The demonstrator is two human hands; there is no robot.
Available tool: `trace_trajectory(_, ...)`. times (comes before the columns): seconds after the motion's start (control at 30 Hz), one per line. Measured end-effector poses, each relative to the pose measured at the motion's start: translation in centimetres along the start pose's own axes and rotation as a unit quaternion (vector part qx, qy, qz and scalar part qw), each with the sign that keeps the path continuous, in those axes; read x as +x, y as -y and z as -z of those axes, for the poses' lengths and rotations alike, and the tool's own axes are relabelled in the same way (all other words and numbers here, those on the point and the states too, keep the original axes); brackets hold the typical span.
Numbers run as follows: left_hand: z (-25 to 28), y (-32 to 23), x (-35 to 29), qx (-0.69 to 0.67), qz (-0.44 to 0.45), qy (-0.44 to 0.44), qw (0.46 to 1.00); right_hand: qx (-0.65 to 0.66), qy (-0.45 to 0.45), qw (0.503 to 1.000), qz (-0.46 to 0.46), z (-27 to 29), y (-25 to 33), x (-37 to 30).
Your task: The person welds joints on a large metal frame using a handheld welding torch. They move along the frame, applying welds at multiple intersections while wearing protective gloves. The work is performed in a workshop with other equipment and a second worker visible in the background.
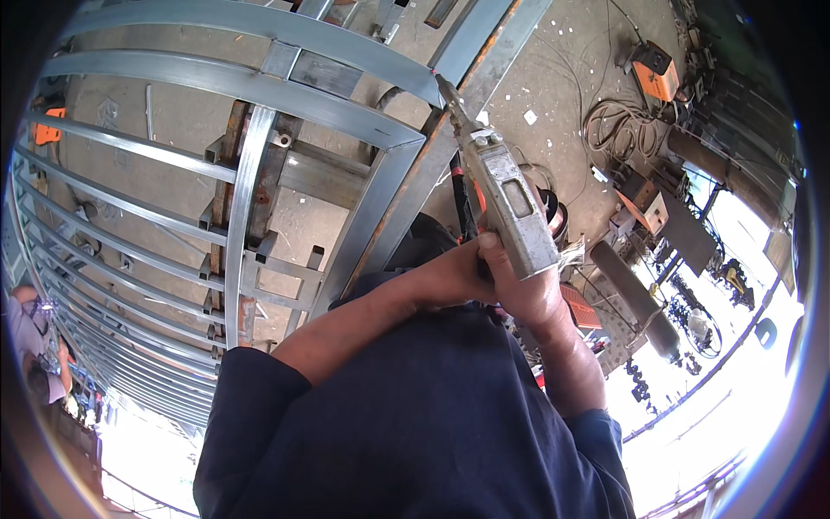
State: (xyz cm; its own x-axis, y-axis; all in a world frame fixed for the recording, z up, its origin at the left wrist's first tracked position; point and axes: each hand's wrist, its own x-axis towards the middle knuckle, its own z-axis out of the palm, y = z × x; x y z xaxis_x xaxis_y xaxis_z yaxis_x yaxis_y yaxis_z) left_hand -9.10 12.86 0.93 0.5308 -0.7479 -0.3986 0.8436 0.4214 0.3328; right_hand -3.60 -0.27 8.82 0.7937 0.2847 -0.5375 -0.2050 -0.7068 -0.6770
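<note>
Flecked floor backs the scuffed, boxy metal tool.

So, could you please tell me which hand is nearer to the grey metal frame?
Left: the left hand is closer, to the right of the frame and apart from it. The right hand is farther right, around the rear of the grey tool.

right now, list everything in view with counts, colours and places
handheld tool: one, grey, centre
barred framework: one, silvery, left and top
cylinders: two, dark, right
boxes: at least two, orange and black, right
coiled hose: one, brownish, upper right
scraps: several, white, upper right
co-worker: at least one, pale top, far left
small clutter: uncountable, mixed colours, right
shirt: one, dark blue, bottom centre
left hand: one, bare, at tool
right hand: one, bare, gripping tool
</note>
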Motion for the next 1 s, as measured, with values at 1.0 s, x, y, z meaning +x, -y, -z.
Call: trace_trajectory(1.0,0.6,-0.3,0.0,0.045,-0.035,0.04,0.998,0.005,0.011,0.996,-0.085,0.1,2.1,0.3)
